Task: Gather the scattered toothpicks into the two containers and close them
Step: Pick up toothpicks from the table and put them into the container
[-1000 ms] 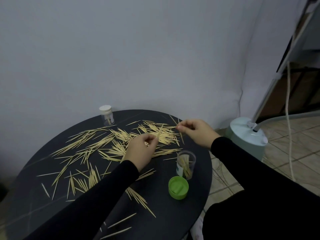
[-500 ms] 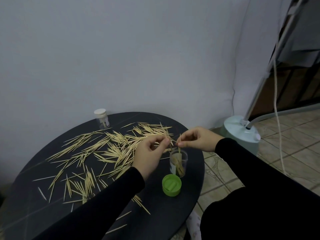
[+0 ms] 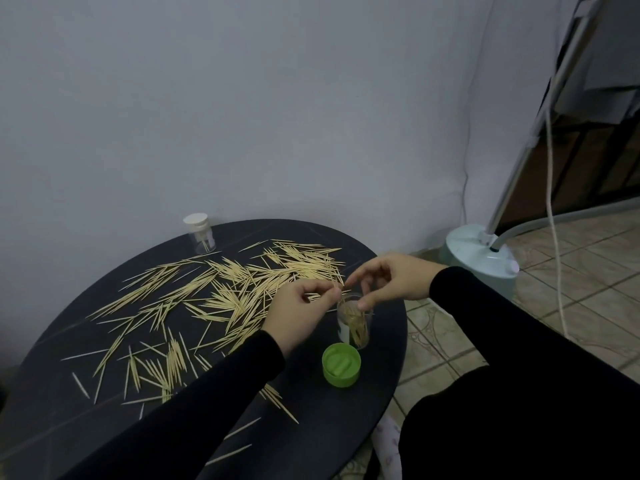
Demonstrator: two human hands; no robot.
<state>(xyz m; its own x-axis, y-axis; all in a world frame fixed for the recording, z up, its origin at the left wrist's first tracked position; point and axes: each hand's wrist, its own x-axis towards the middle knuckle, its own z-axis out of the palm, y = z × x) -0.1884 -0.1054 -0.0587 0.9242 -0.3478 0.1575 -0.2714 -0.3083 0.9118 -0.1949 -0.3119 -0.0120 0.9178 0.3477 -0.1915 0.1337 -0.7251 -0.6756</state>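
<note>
Lying scattered across the round dark table [image 3: 346,424], most thickly toward the middle and far side: loose toothpicks [image 3: 242,289]. Standing upright near the table's right edge, open-topped and already holding a bunch of toothpicks: a clear container [image 3: 354,322]. Hovering just left of its mouth, fingers curled and pinching a toothpick at the tips: the left hand [image 3: 298,315]. Hanging above and just right of the same mouth, fingers loosely spread and gripping nothing, thumb pointing down close to the rim: the right hand [image 3: 391,278]. Lying on the table just in front of the container, hollow side up: a green lid [image 3: 341,364]. Standing at the far left edge, capped in white, well apart from both hands: a second clear container [image 3: 200,233]. Sitting on the tiled floor beyond the table's right side: a pale blue base [image 3: 481,258].
</note>
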